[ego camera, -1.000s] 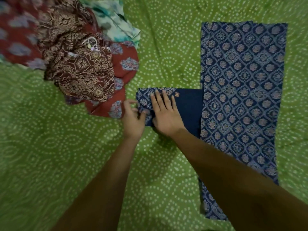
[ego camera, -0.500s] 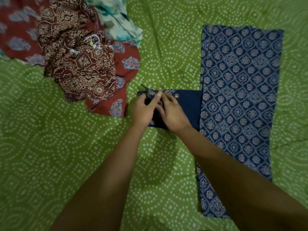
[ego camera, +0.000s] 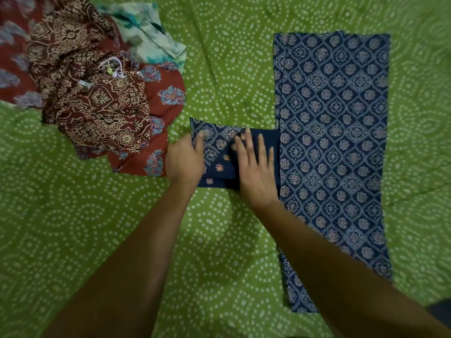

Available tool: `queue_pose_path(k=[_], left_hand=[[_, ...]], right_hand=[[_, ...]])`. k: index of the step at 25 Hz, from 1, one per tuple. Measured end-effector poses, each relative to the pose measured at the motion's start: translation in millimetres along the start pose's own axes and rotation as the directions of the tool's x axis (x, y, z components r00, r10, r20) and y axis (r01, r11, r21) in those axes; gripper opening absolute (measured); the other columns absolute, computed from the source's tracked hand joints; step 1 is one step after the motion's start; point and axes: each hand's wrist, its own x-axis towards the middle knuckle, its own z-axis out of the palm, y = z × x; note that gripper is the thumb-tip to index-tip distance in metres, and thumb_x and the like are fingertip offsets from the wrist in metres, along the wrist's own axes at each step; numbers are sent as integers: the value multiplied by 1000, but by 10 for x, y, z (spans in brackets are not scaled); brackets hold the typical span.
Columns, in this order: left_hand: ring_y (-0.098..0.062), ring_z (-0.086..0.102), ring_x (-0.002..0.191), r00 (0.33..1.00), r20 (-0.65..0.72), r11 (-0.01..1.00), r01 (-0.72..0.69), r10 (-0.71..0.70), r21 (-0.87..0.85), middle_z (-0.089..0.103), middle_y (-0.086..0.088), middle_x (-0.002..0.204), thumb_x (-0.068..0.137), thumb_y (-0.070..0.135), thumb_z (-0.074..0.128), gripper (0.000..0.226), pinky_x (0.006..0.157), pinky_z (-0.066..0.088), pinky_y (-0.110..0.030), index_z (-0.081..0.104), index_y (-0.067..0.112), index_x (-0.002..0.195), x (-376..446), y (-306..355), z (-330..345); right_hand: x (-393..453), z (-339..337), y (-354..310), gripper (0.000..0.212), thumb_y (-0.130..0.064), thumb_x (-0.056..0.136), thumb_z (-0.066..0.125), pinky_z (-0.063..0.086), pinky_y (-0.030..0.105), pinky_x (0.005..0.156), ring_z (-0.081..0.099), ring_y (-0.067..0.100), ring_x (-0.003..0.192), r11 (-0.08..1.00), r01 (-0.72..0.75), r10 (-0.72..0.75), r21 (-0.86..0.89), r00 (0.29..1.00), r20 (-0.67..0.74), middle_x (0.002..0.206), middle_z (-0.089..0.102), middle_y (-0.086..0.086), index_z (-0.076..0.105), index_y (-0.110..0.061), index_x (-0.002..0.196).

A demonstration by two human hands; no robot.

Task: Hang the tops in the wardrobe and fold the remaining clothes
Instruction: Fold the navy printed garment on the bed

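A navy blue patterned top (ego camera: 334, 132) lies flat as a long folded strip on the green bedspread (ego camera: 97, 228). Its sleeve (ego camera: 219, 147) sticks out to the left, partly folded back so plain navy cloth with small orange stars shows. My right hand (ego camera: 256, 167) lies flat on the sleeve with straight fingers, pressing it down. My left hand (ego camera: 185, 159) rests at the sleeve's left end, fingers over its edge.
A heap of clothes lies at the upper left: a maroon garment with cream print (ego camera: 92, 98), a red one with blue motifs (ego camera: 161, 118) and a white-teal piece (ego camera: 148, 37). Green bedspread shows between the heap and the blue top.
Half a second ago both hands were bunched together, pinching the sleeve end. Now they are spread apart, laid on the sleeve, whose end is folded over.
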Motion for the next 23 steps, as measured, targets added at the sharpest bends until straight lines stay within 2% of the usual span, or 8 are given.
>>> queue_pose_path(k=[4, 7, 9, 11, 14, 18, 20, 23], left_hand=[[-35, 63, 88, 997, 75, 966, -25, 6, 257, 66, -20, 96, 103, 36, 32, 42, 60, 32, -35, 55, 2, 108, -48, -129, 93], [-36, 64, 92, 999, 21, 945, 19, -27, 326, 63, -19, 107, 102, 32, 38, 33, 59, 37, -36, 49, 5, 119, -119, -257, 229], [-36, 58, 99, 994, -28, 959, 113, -110, 260, 54, -18, 118, 99, 36, 45, 38, 66, 43, -40, 45, 5, 121, -124, -325, 292], [-36, 54, 103, 975, -85, 967, 215, -205, 138, 51, -18, 119, 95, 47, 45, 48, 77, 45, -44, 48, 4, 116, -111, -364, 325], [-34, 59, 98, 981, -55, 972, 192, -186, 137, 63, -16, 105, 89, 66, 39, 68, 79, 45, -40, 60, 4, 105, -184, -358, 367], [-27, 66, 76, 956, 121, 936, 288, -268, -203, 64, -8, 77, 84, 52, 62, 37, 77, 55, -42, 56, 16, 78, -168, -456, 373], [-19, 61, 70, 973, 35, 912, 227, -229, -340, 56, -3, 74, 81, 46, 68, 33, 72, 54, -37, 48, 21, 73, -145, -301, 254], [-5, 54, 57, 990, -114, 892, -127, 85, -435, 52, 10, 71, 84, 29, 71, 23, 54, 48, -27, 50, 21, 81, -396, 535, 74]], right_hand=[[-146, 174, 11, 70, -3, 82, 1, 6, 52, 119, -10, 39, 144, 1000, 12, -11, -3, 989, 147, 159, -8, 15, 0, -6, 151], [-252, 240, 1, 74, -8, 87, 27, 0, 44, 120, -21, 23, 144, 993, 95, -111, 74, 961, 253, 157, -18, 7, -12, -10, 151], [-274, 153, 191, 73, -32, 95, 35, -5, 42, 120, -17, 17, 146, 981, 170, -181, 99, 977, 114, 159, -14, 2, -7, -15, 153], [-270, 123, 541, 69, -50, 99, 22, -8, 41, 119, -15, 18, 146, 997, 18, -16, 69, 999, -42, 158, -13, 0, -5, -16, 153], [-225, 202, 868, 79, -64, 95, 8, 0, 51, 119, -21, 23, 144, 923, -379, 377, 71, 925, 41, 158, -19, 7, -14, -12, 151], [-114, 266, 437, 82, -67, 94, 9, 0, 47, 119, -23, 21, 144, 991, -10, -12, 136, 987, 160, 157, -21, 6, -15, -14, 151], [-77, 40, 189, 74, -60, 96, 25, 2, 40, 121, -12, 14, 146, 825, -3, -137, 566, 969, 205, 160, -8, -2, -3, -22, 153], [-207, -534, 456, 74, -68, 88, 37, 25, 42, 116, 36, 18, 138, 60, -341, 101, 938, 937, 334, 152, 35, -3, 28, -27, 149]])
